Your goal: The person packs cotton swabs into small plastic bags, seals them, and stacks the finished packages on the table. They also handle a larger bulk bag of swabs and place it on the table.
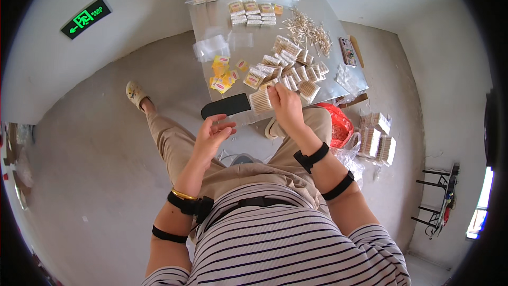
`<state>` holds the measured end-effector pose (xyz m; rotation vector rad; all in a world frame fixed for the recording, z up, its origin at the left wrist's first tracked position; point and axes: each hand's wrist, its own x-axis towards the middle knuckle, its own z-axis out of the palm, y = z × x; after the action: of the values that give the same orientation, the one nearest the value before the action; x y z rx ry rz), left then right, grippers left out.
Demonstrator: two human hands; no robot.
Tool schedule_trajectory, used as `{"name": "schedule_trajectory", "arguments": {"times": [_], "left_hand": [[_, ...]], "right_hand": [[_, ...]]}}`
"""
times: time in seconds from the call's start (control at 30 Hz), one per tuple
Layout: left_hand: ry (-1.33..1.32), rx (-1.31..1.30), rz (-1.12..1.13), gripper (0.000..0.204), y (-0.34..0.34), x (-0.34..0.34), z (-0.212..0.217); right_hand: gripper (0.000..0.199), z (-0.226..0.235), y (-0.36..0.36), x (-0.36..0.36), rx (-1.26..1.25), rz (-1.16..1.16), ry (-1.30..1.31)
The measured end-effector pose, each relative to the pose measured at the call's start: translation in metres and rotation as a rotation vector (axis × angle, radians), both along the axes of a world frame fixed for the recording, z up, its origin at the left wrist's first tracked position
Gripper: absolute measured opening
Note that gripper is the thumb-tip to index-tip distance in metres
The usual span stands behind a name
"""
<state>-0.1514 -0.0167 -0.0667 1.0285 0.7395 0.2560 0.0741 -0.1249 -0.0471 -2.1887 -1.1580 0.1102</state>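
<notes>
My right hand [288, 107] is closed with its fingertips on the end of a bundle of cotton swabs [260, 101] at the table's near edge. That bundle lies against the end of a flat black strip [225, 106] with a rounded left tip. Clear plastic shows along their near side. My left hand [212, 136] is just below the strip, fingers apart and holding nothing. Beyond my right hand sits a heap of cotton swab bundles [308, 89], and left of it are yellow cards [222, 81]. What my right fingertips cover is partly hidden.
On the metal table [211, 18] are clear bags [211, 47], stacked swab packs [253, 10], loose swabs [309, 32] and a phone [347, 52]. A red plastic bag [338, 124] hangs by my right knee. More white packs [378, 137] stand on the floor at right.
</notes>
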Motion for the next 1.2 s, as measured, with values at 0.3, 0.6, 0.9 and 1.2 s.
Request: {"name": "schedule_trajectory", "arguments": {"times": [0.3, 0.6, 0.9, 1.2], "left_hand": [[0.057, -0.030, 0.021, 0.032, 0.013, -0.033, -0.045], [0.018, -0.047, -0.025, 0.033, 0.012, -0.042, -0.066], [-0.008, -0.037, 0.026, 0.029, 0.020, -0.043, -0.075], [0.015, -0.088, 0.108, 0.040, 0.031, 0.014, -0.025]], "right_hand": [[0.026, -0.061, 0.024, 0.010, -0.084, 0.130, -0.311], [0.025, -0.108, 0.028, 0.004, -0.084, 0.256, -0.263], [0.026, -0.091, 0.031, 0.016, -0.117, 0.181, -0.196], [0.030, -0.009, 0.052, -0.001, 0.017, 0.085, 0.471]]}}
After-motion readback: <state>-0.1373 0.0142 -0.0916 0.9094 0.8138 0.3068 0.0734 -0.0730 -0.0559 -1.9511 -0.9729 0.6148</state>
